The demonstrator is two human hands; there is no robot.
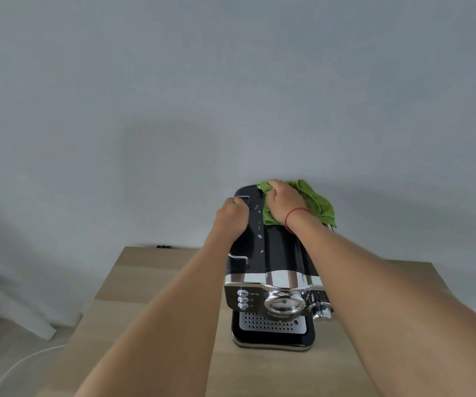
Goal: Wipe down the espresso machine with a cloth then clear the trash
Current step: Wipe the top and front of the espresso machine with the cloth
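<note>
A black and chrome espresso machine [271,253] stands on a light wooden table [151,296], its drip tray facing me. My right hand [284,202] lies on the rear of the machine's top, pressing a green cloth [314,202] that spreads out to the right of the hand. My left hand [232,214] is closed around the machine's upper left edge. Small pale specks lie on the black top between my hands. No trash is visible.
A pale wall rises directly behind the machine. A small dark object [164,247] sits at the table's far edge. On the floor to the left are a white cable [19,365], a white board [30,313] and something dark.
</note>
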